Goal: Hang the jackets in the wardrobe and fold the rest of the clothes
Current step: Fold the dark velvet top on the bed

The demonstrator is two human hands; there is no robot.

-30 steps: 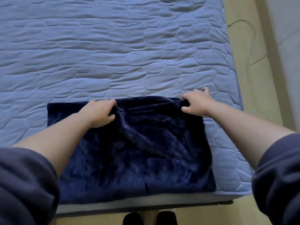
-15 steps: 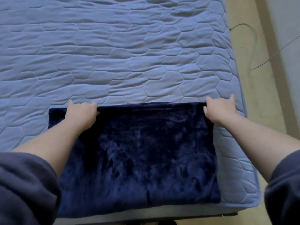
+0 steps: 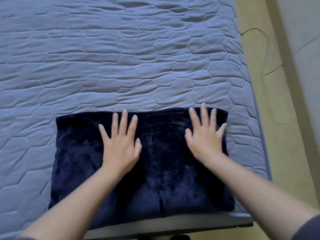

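Half a second ago we were pinching the far edge of the dark navy plush garment (image 3: pixel 164 172), folded into a rectangle, with one hand near each far corner. Now both hands have let go and moved inward onto its top face. Our left hand (image 3: pixel 119 146) lies flat on the left half of the cloth, fingers straight and spread, with the fingertips just short of the far fold. Our right hand (image 3: pixel 205 137) lies flat on the right half, fingers also spread, and its longest fingertip reaches the far edge; this hand is motion-blurred. Neither hand grips anything. Both palms face down on the fabric, with a strip of bare cloth between them.

The garment rests on the pale blue quilted mattress (image 3: pixel 121 66), towards the mattress's near right corner, its near hem running along the mattress's front edge. It looks smooth and even, a velvety pile with faint streaks of sheen, a straight far fold, and a short vertical seam or slit near the middle of the near hem.

We count one folded garment, two hands, one mattress, and, off the mattress's right side, one thin dark cable (image 3: pixel 267 49) on the beige floor (image 3: pixel 277 122).
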